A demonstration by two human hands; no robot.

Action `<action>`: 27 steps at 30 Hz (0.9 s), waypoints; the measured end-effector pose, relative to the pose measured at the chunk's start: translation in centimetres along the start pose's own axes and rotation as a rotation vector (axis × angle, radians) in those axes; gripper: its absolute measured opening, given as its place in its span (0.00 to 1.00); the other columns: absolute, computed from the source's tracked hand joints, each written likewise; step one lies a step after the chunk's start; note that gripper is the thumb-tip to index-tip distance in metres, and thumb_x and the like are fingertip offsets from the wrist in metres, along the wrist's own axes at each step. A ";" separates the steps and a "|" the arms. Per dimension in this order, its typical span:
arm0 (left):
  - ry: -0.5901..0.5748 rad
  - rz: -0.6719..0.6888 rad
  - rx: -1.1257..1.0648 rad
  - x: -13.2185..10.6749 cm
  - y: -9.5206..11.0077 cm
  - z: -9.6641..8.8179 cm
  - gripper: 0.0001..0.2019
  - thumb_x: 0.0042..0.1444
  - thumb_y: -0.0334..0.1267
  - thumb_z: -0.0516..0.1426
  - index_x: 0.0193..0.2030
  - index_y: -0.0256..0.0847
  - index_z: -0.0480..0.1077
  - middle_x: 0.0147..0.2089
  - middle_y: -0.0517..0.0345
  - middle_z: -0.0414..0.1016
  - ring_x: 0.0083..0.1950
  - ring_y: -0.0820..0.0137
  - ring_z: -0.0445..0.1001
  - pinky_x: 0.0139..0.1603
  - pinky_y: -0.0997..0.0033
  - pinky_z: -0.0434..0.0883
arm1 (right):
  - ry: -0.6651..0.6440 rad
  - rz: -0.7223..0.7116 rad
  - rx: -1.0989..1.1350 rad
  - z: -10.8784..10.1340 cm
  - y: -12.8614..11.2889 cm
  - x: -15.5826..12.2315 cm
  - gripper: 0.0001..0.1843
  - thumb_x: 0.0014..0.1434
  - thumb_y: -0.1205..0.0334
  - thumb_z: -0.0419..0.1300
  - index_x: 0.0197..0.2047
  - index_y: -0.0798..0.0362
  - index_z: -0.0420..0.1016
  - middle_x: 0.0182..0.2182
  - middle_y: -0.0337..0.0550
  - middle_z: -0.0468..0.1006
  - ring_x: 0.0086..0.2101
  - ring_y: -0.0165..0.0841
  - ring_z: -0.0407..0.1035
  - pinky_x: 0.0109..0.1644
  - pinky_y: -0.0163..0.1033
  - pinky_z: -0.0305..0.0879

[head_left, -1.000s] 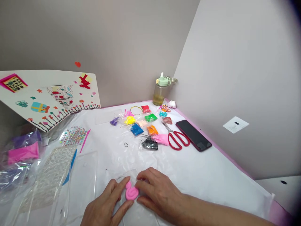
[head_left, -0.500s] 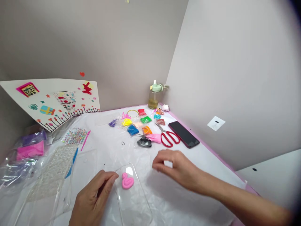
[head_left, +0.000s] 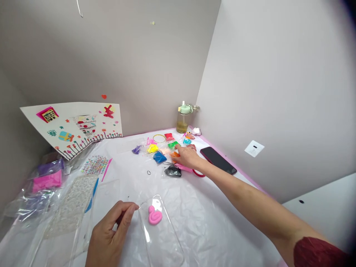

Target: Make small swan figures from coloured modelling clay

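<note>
A clear phone case (head_left: 164, 244) lies on the white covering, with a pink coiled piece of clay (head_left: 155, 216) on its upper part. My left hand (head_left: 111, 231) is closed, thumb and forefinger pinched at the case's upper left edge. My right hand (head_left: 187, 155) stretches over the bagged clay, its fingers apart. Those fingers are by the orange clay packet (head_left: 174, 155) and the green clay packet (head_left: 172, 145). Nearby are a blue packet (head_left: 159, 157), a yellow one (head_left: 152, 148) and a black one (head_left: 172, 171). My right arm hides most of the red-handled scissors (head_left: 198, 173).
A smartphone (head_left: 218, 160) lies near the table's right edge. A bottle (head_left: 183, 120) stands in the back corner. To the left are a sheet of gems (head_left: 95, 164), clear cases, bags with pink clay (head_left: 47, 181) and a decorated white board (head_left: 83, 128).
My right hand has moved forward from above the cloth to the clay packets, covering the scissors. My left hand stays at the case. The view has shifted slightly.
</note>
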State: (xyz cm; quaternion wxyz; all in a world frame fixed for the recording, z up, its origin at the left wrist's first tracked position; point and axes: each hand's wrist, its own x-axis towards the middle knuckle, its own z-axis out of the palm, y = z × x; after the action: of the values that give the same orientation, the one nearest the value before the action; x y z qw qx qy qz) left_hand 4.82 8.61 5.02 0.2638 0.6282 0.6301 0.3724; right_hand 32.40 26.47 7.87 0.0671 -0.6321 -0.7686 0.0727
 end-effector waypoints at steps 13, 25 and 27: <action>0.020 -0.015 0.003 0.1 -0.1 0.2 0.19 0.61 0.57 0.53 0.37 0.46 0.76 0.38 0.60 0.79 0.36 0.68 0.76 0.37 0.75 0.71 | 0.004 -0.017 -0.064 -1.4 0.4 1.4 0.15 0.70 0.59 0.49 0.45 0.55 0.74 0.41 0.54 0.79 0.42 0.43 0.72 0.39 0.40 0.58; 0.048 -0.095 -0.064 -0.3 -0.5 0.3 0.22 0.60 0.59 0.54 0.51 0.47 0.72 0.38 0.60 0.76 0.36 0.68 0.75 0.35 0.74 0.71 | -0.086 -0.423 -0.109 -0.2 -3.1 -4.1 0.20 0.58 0.62 0.67 0.53 0.58 0.72 0.45 0.54 0.75 0.50 0.45 0.66 0.55 0.48 0.60; 0.027 -0.106 -0.064 -0.3 -0.2 0.2 0.21 0.59 0.59 0.55 0.50 0.47 0.72 0.44 0.58 0.78 0.37 0.68 0.77 0.34 0.74 0.72 | -0.049 -0.458 -0.051 0.1 -3.2 -5.1 0.24 0.60 0.63 0.66 0.58 0.57 0.68 0.47 0.53 0.74 0.50 0.43 0.66 0.55 0.47 0.62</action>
State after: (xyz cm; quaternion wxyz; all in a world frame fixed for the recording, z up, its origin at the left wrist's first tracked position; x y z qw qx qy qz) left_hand 4.87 8.31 4.68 0.2947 0.5802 0.6539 0.3860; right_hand 30.30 20.81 8.39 0.0470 -0.4406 -0.8950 0.0516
